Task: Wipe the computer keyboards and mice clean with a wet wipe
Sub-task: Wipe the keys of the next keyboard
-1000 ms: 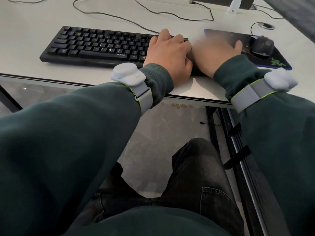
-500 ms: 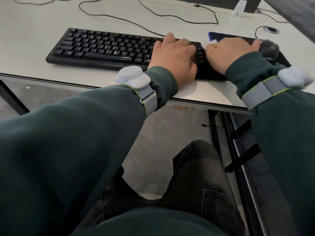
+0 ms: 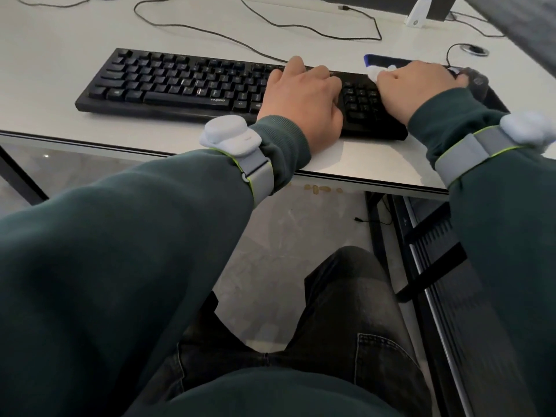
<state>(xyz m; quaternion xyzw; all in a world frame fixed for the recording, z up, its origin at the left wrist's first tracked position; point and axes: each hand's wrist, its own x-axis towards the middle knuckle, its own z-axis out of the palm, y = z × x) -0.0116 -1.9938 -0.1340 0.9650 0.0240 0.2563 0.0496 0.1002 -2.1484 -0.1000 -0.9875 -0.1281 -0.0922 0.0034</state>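
Seen from your head camera, the black keyboard (image 3: pixel 180 85) lies on the white counter (image 3: pixel 60 40) in front of you, its long side roughly along the counter's near edge. Your left hand (image 3: pixel 304 97) rests palm down on the keyboard's right part, just left of the number pad. Its fingers are loosely bent over the keys and grip nothing. Your right hand (image 3: pixel 418 88) sits over the number pad at the keyboard's far right corner, its fingers curled round a bunched white wet wipe (image 3: pixel 377 73). The wipe pokes out on the hand's left side and touches the keyboard near that corner. Just right of this hand the dark mouse (image 3: pixel 475 82) lies on a dark mouse pad (image 3: pixel 376 59) with a blue edge. The mouse is blurred and partly hidden, so you cannot tell whether your fingertips touch it. Each green sleeve (image 3: pixel 150 236) carries a grey strap (image 3: pixel 258 173) with a pale device on it. A black cable (image 3: pixel 240 25) loops across the counter behind the keyboard.
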